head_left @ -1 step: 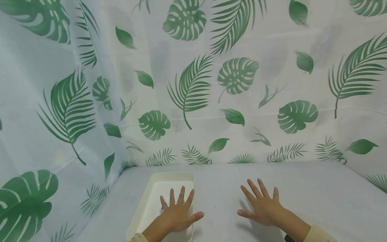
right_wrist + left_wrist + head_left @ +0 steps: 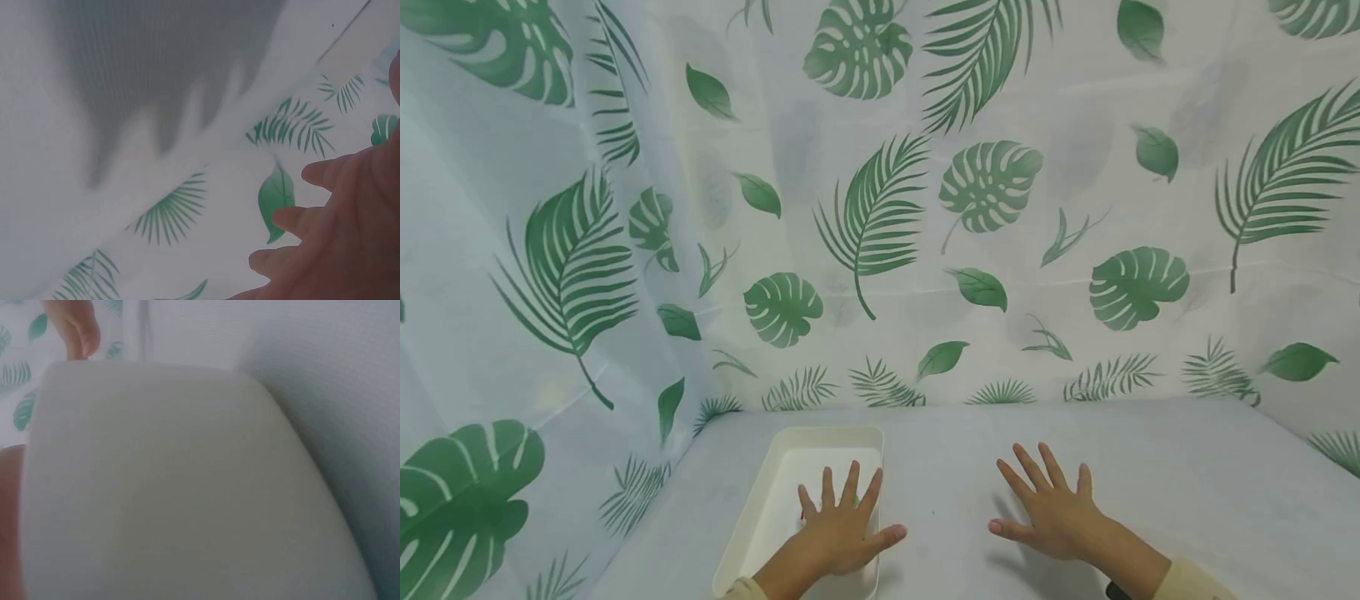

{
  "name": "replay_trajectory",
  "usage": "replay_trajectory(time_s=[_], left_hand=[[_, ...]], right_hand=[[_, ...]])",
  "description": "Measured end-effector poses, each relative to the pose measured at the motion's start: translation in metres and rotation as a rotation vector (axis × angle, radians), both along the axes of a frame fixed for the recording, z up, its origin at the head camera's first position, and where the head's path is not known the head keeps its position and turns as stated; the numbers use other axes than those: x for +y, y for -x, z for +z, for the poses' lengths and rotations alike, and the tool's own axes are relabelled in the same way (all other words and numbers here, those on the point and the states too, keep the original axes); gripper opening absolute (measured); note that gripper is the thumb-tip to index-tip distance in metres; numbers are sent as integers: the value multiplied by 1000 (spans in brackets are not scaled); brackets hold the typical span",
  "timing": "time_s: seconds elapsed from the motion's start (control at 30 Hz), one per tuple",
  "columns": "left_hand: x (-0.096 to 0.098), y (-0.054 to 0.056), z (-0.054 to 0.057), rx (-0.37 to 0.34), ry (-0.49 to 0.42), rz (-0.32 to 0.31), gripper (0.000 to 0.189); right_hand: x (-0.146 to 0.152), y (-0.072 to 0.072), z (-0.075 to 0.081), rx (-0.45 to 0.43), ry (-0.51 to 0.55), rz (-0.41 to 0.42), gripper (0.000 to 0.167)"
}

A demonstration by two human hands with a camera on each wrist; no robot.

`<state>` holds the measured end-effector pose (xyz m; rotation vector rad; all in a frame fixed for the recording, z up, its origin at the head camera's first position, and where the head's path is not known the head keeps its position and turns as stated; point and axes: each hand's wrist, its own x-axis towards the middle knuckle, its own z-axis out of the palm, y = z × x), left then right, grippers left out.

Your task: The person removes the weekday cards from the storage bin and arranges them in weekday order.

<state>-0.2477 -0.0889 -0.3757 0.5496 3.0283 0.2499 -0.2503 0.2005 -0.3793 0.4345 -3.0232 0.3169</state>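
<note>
My left hand (image 2: 838, 533) is spread flat over a white rectangular tray (image 2: 747, 523), with its thumb reaching past the tray's right rim. Behind its fingers, small bits of red (image 2: 802, 515) and green (image 2: 855, 502) show inside the tray; the hand hides most of whatever they belong to. To the right, my right hand (image 2: 1060, 517) hovers above the table, fingers apart and holding nothing. The right wrist view shows those fingers (image 2: 294, 222) extended and a hand shadow on the white surface. In the left wrist view the tray's outer wall (image 2: 187, 481) fills most of the picture.
A pale cloth covers the table (image 2: 947, 467). White curtains with green leaf prints (image 2: 895, 333) rise at the back and along the left side. A small dark object (image 2: 1117, 591) peeks out below the right wrist.
</note>
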Motion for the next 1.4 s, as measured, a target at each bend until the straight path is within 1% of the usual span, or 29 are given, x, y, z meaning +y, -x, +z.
replay_trajectory(time_s=[0.13,0.23,0.4,0.47,0.53,0.63,0.7,0.8,0.87,0.97,1.03,1.1,1.2,1.3,1.4], left_hand=[[-4,-2,1,-11,-20,7,85],[-14,-4,4,-19,-49,38,85],[-39,-5,12,-5,-122,125,84],[-50,-4,14,2,-143,158,83],[-61,-3,16,-11,-167,194,83],[-79,-1,15,-32,-198,240,83],[-90,1,12,-38,-227,256,84],[-106,4,2,-44,-273,255,85],[-116,4,-5,-77,-327,237,86],[-125,5,-15,-130,-405,186,86],[-130,8,-18,-139,-452,141,84],[-134,10,-20,-103,-463,106,77],[-140,12,-21,-63,-467,108,64],[-144,12,-22,-48,-465,136,58],[-146,14,-24,-27,-468,140,56]], right_hand=[[-3,-1,-2,-23,7,0,89],[-6,0,0,-23,10,1,88],[-18,6,9,-11,19,7,87],[-25,12,14,-14,22,14,87],[-34,18,18,-18,23,26,87],[-50,26,24,-20,18,49,88],[-61,32,27,-15,12,79,87],[-83,39,28,-18,22,145,88],[-101,44,28,-27,36,191,88],[-129,49,26,-55,63,246,90],[-146,51,24,-68,82,280,91],[-161,53,20,-103,115,318,92],[-179,53,12,-170,126,381,93],[-190,52,6,-215,96,409,97],[-193,54,4,-211,24,410,102]])
